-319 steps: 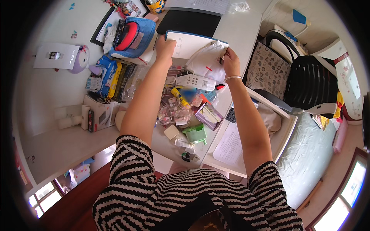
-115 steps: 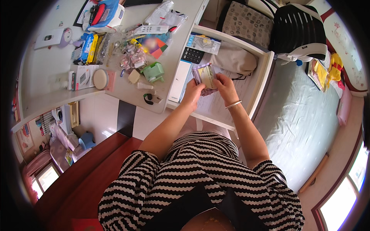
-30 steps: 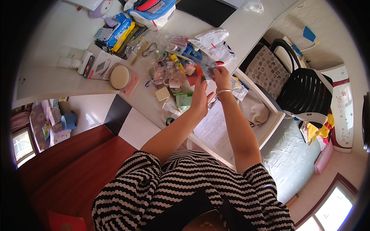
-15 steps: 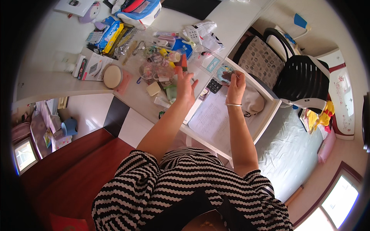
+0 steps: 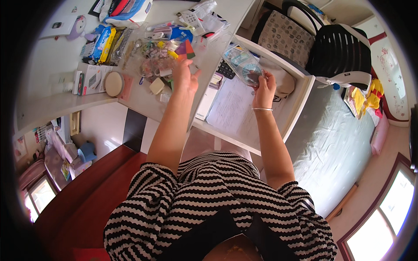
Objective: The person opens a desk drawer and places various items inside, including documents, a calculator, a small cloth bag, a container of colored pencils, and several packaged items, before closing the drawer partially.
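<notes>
My right hand [image 5: 264, 89] pinches the near end of a clear plastic package [image 5: 241, 63] with light-blue printing, held over the open drawer [image 5: 300, 96]. Something dark shows by the fingertips; its kind is unclear. Over the desk, my left hand [image 5: 186, 79] has its thumb apart from its fingers. Its fingertips are at the lower edge of a flat purple, orange and green piece [image 5: 186, 49]; whether they touch it is hard to see. Beyond them lies a pile of small clear bags and trinkets [image 5: 150, 65]. A cream square box [image 5: 156, 86] sits left of that hand.
Papers [image 5: 233, 104], a black keypad [image 5: 225, 69] and a beige cloth item [image 5: 281, 79] lie in the drawer. A round cream container [image 5: 114, 84], a white box [image 5: 93, 78] and yellow-blue packets [image 5: 103, 45] stand at the desk's left. A black chair [image 5: 342, 56] is right of the drawer.
The view has shifted. My left hand has moved slightly away from me, and the coloured piece by it shows more colours. The package in my right hand has turned, showing more of its length.
</notes>
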Motion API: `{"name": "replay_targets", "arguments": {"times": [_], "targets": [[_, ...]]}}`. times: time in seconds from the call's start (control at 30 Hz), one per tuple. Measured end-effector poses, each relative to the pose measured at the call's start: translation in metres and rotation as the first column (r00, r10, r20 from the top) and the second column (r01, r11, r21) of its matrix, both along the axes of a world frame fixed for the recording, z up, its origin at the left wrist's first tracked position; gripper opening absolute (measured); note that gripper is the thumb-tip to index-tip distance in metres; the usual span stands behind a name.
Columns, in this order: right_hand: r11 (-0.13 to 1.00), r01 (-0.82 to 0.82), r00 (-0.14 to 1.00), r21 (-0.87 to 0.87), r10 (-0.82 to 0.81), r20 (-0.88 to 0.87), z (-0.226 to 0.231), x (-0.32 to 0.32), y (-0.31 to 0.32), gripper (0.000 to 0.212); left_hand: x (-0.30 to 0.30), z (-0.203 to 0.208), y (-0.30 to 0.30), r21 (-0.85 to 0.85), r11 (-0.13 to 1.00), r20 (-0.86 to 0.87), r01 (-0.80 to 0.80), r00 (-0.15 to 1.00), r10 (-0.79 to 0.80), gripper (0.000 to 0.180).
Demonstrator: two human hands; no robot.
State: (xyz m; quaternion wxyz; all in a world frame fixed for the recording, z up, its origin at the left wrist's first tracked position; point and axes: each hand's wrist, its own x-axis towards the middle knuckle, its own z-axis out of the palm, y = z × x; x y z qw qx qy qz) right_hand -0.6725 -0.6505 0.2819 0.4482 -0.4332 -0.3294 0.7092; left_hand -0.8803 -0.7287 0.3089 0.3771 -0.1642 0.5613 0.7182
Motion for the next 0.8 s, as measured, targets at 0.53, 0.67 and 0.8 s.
{"name": "replay_targets", "arguments": {"times": [0.53, 0.67, 0.8], "targets": [[0.829, -0.298, 0.954, -0.473, 0.275, -0.119, -0.067, 0.067, -0.104, 0.027, 0.145, -0.079, -0.102, -0.203, 0.741, 0.017, 0.641, 0.759, -0.651, 0.017], [0.825, -0.464, 0.839, -0.324, 0.526, 0.138, -0.089, 0.053, -0.085, 0.020, 0.123, -0.084, -0.112, -0.328, 0.612, 0.067, 0.719, 0.664, -0.745, 0.029], [0.805, -0.523, 0.795, -0.278, 0.579, 0.181, -0.103, 0.024, -0.084, 0.017, 0.126, -0.096, -0.127, -0.750, 0.480, -0.346, 0.455, 0.348, -0.871, 0.068]]}}
